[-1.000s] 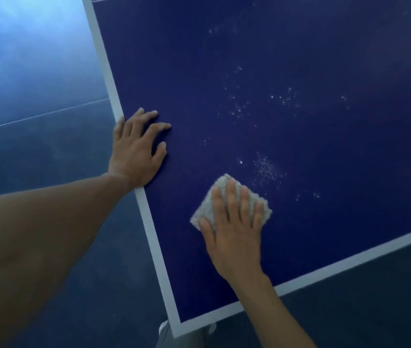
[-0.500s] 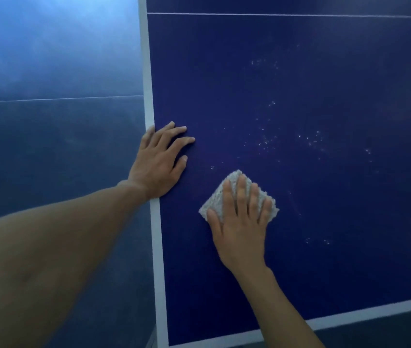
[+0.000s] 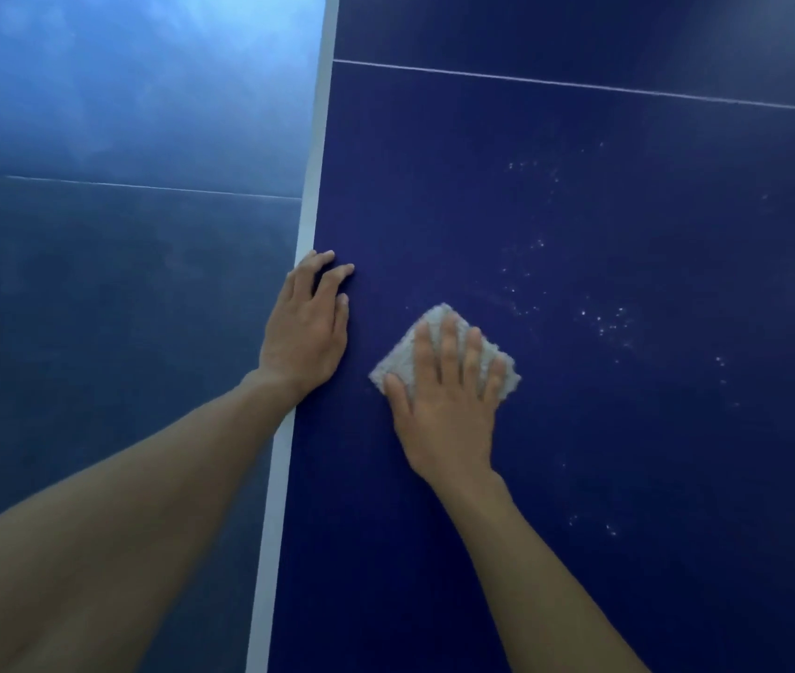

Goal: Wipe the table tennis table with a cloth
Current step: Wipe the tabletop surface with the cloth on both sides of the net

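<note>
The dark blue desk (image 3: 652, 468) showed white specks (image 3: 609, 323) right of the cloth (image 3: 438, 318), which the right hand (image 3: 444, 410) pressed with spread fingers; left of it the left hand (image 3: 305, 332) lay flat, fingers slightly apart, beside the blurred floor (image 3: 118, 284).

right hand (image 3: 444, 410) flat on cloth (image 3: 439, 318) (grey), blue table (image 3: 628, 429)

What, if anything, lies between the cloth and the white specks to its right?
Nothing visible. Only bare blue table separates the cloth, pressed flat under the right hand, from the white specks to its right. The left hand rests at the table's left edge, on the cloth's other side.
</note>
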